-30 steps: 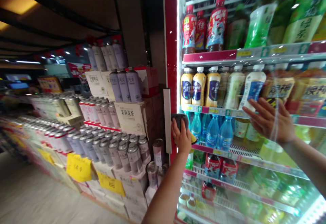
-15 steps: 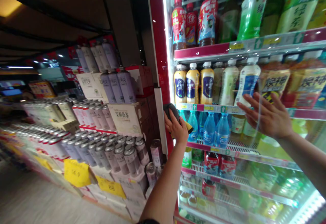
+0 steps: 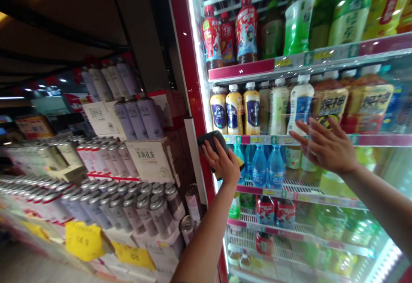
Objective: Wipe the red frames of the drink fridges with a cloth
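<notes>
I see a bunched cloth (image 3: 212, 139), dark grey and yellow, at the red frame (image 3: 189, 72), beside the white handle (image 3: 195, 158).

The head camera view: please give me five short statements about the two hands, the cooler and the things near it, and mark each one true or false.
1. The left hand holds a dark cloth with a yellow edge. True.
2. The right hand is closed around a bottle. False: its fingers are spread and it holds nothing.
3. The red-capped bottles stand on a shelf above the white-capped bottles. True.
4. The cans stand to the right of the cooler in the picture. False: they stand to its left.
5. The blue bottles are on the top shelf of the cooler. False: they stand below the white-capped bottles.
</notes>
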`<state>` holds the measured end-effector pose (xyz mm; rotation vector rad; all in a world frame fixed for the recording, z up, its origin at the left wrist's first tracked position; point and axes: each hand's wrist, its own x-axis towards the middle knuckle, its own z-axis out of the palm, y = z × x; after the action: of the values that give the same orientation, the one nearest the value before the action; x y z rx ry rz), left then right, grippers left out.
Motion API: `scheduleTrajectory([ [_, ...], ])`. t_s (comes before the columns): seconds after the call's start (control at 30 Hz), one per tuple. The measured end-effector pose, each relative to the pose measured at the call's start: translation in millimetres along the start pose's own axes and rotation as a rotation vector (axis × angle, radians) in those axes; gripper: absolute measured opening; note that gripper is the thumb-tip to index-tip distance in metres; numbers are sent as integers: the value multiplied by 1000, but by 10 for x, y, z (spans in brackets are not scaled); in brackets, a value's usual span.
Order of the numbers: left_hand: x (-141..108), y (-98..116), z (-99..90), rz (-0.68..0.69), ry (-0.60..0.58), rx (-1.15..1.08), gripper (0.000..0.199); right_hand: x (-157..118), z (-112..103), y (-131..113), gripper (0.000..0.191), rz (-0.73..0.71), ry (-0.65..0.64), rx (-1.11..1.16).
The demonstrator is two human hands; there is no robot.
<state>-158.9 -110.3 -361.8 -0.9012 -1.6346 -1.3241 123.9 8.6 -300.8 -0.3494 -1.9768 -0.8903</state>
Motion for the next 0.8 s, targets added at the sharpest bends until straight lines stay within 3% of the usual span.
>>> scheduleTrajectory([
  [0.1, -416, -254, -28, 470, -104, -20, 62, 30, -12, 3, 69, -48, 49, -31],
  [0.17, -636, -482, -69, 634, -188, -22, 62, 35, -11, 17, 72, -53, 43, -51],
  [0.27, -556, -576, -95, 419, -136, 1, 60, 32, -3, 41, 75, -53, 9, -74],
  [0.33, -265, -368, -66, 206, -49, -2, 60, 32, 2, 52, 77, -46, -13, -70],
  [0.4, 48, -3, -7, 98, 24, -23, 62, 37, 3, 57, 77, -37, -27, -53],
  [0.47, 213, 361, 63, 95, 31, -53, 66, 42, 0, 58, 77, -27, -35, -35],
  [0.53, 135, 562, 115, 193, -28, -69, 68, 46, -4, 61, 77, -16, -43, -15],
  [0.6, -157, 518, 119, 382, -129, -72, 68, 47, -7, 68, 77, -12, -49, 8],
  [0.7, -660, 140, 38, 670, -245, -58, 66, 48, -13, 83, 78, -27, -44, 20],
  [0.73, -756, 13, 7, 681, -245, -37, 66, 50, -17, 87, 78, -32, -42, 22],
  [0.8, -758, -104, -28, 546, -207, 3, 67, 59, -26, 91, 80, -42, -42, 35],
])
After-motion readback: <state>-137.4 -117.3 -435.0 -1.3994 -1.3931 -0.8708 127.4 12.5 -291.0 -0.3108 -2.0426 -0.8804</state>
